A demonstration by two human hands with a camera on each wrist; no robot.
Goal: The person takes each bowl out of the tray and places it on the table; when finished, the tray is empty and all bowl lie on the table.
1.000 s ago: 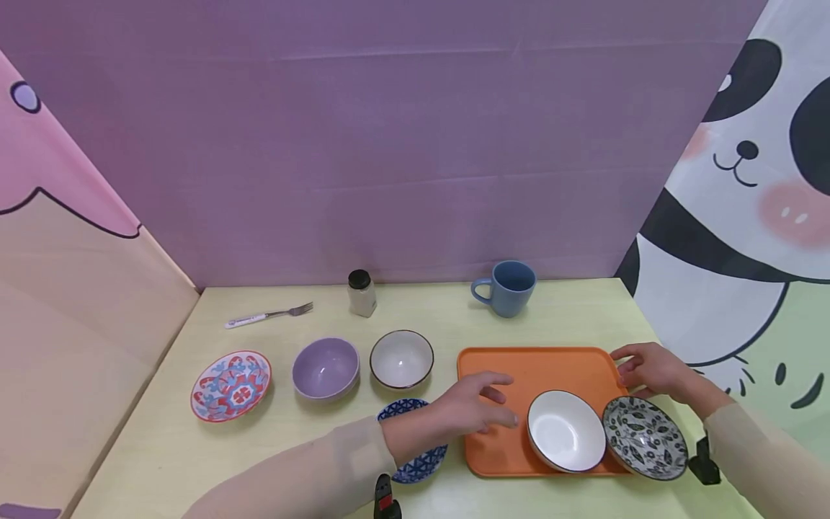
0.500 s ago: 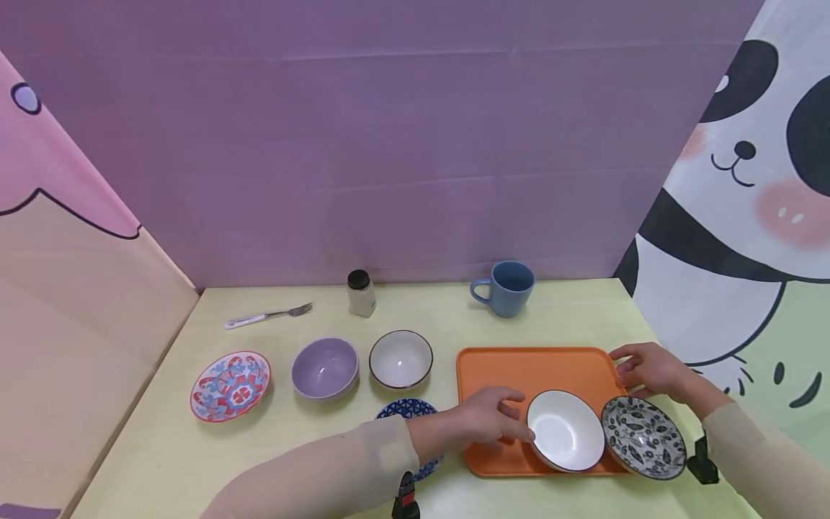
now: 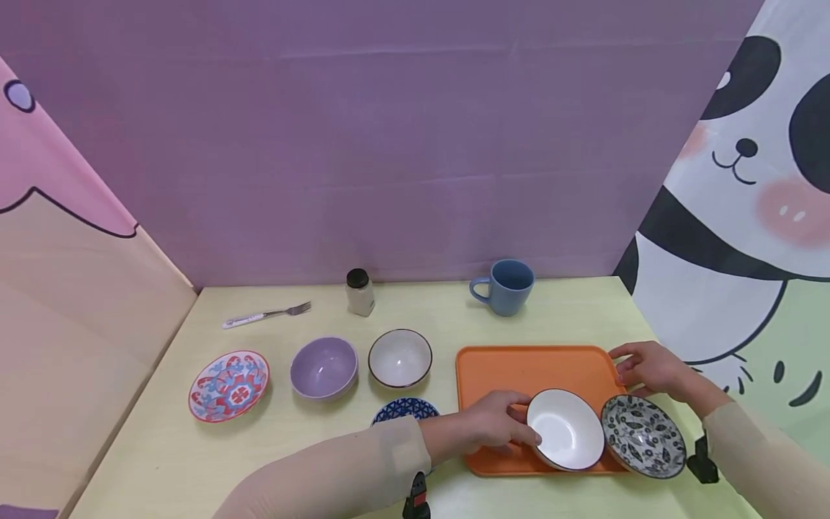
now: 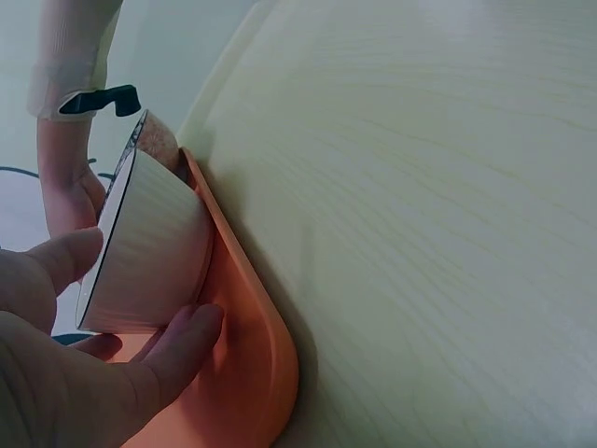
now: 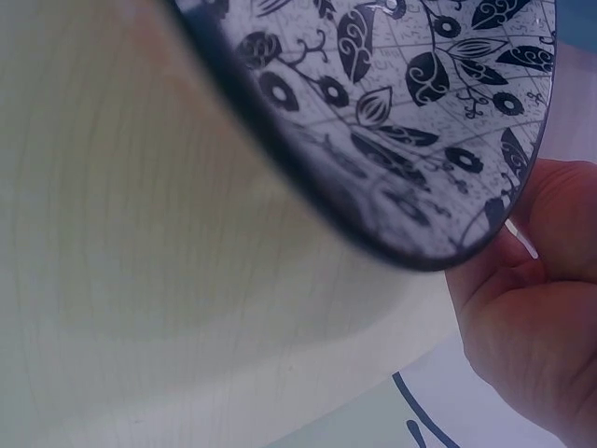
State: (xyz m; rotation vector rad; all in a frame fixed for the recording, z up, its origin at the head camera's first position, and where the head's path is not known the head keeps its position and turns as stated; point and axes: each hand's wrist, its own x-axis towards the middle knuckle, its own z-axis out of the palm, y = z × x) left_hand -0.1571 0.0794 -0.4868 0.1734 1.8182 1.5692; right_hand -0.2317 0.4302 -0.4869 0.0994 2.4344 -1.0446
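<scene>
A white bowl with a dark rim sits tilted on the orange tray. My left hand is at its left side; in the left wrist view one finger laps the rim and another lies along the wall near the base. A bowl with black leaf patterns rests tilted over the tray's right front corner, against the white bowl. Behind it, my right hand holds the tray's right edge with bent fingers, partly hidden by the patterned bowl in the right wrist view.
A blue patterned dish lies partly under the left forearm. Left of the tray are a grey-white bowl, a purple bowl and a red-blue plate. Behind stand a fork, a black-capped jar and a blue mug.
My left hand has moved right across the tray from its left part up to the white bowl's rim. My right hand, the tray and both bowls on it stay in place.
</scene>
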